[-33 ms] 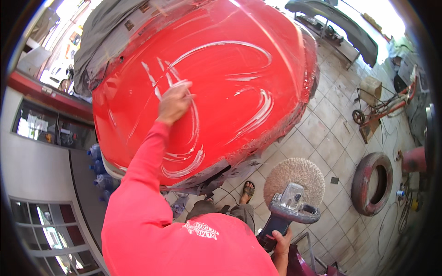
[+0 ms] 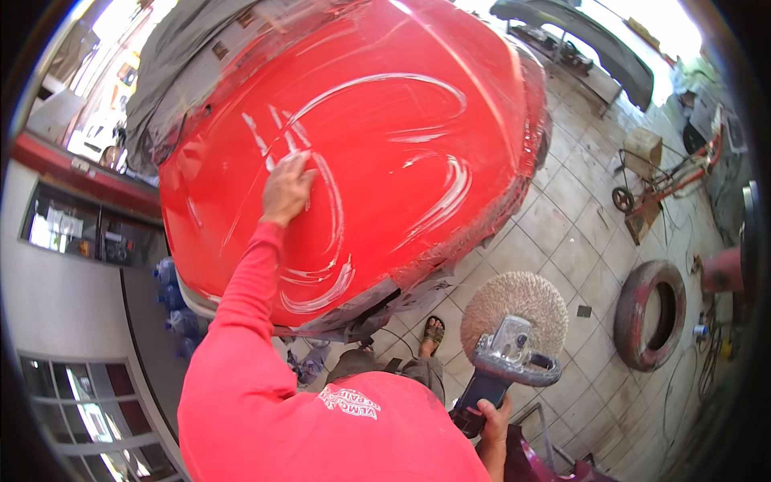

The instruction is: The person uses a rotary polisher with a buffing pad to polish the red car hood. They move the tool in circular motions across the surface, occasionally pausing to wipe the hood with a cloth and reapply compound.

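Left hand: the left hand (image 2: 287,189) lies flat on the red car hood (image 2: 385,161), fingers spread and pressed to the paint among white smears of polish (image 2: 329,233); the grip is open and holds nothing.
Right hand: the right hand (image 2: 491,422) is wrapped tight around the dark handle of a polishing machine (image 2: 506,361), low at the person's right side, clear of the hood.
Polishing machine: its round woolly pad (image 2: 514,309) faces up toward the camera, with the metal head and a grey loop handle just below it.
Car hood: fills the upper middle of the view, glossy red, with curved white streaks across it; a grey cover (image 2: 173,72) lies over the car beyond the hood's far edge.
Containers: a cardboard box (image 2: 642,147) stands on the tiled floor (image 2: 578,241) at the right; what is in it cannot be seen.
Around: an old tyre (image 2: 649,304) lies on the floor to the right of the machine, a red trolley (image 2: 662,185) stands near the box, and a grey bumper (image 2: 594,40) rests on a stand at the top right.
In the way: the person's sandalled foot (image 2: 434,331) stands just beside the hood's near edge.
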A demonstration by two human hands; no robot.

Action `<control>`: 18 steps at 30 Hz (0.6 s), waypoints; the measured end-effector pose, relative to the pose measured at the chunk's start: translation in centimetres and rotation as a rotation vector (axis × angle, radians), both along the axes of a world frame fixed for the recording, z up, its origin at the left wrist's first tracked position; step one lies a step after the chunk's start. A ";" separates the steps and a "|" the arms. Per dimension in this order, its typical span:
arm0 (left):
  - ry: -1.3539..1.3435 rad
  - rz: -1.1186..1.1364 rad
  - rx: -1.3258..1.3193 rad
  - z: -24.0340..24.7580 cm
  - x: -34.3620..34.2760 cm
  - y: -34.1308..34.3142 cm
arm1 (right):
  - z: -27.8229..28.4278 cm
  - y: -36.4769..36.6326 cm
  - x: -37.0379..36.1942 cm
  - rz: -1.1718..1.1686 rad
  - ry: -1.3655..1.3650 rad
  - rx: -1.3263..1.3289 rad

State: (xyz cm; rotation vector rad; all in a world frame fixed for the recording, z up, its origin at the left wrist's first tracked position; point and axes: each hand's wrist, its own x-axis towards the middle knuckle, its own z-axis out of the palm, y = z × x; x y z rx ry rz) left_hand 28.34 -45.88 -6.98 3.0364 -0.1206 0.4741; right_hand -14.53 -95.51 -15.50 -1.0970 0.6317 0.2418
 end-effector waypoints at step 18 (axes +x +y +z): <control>0.216 -0.868 0.483 -7.4 5.7 -32.0 | -1.5 0.7 -1.2 -0.059 -0.083 -0.134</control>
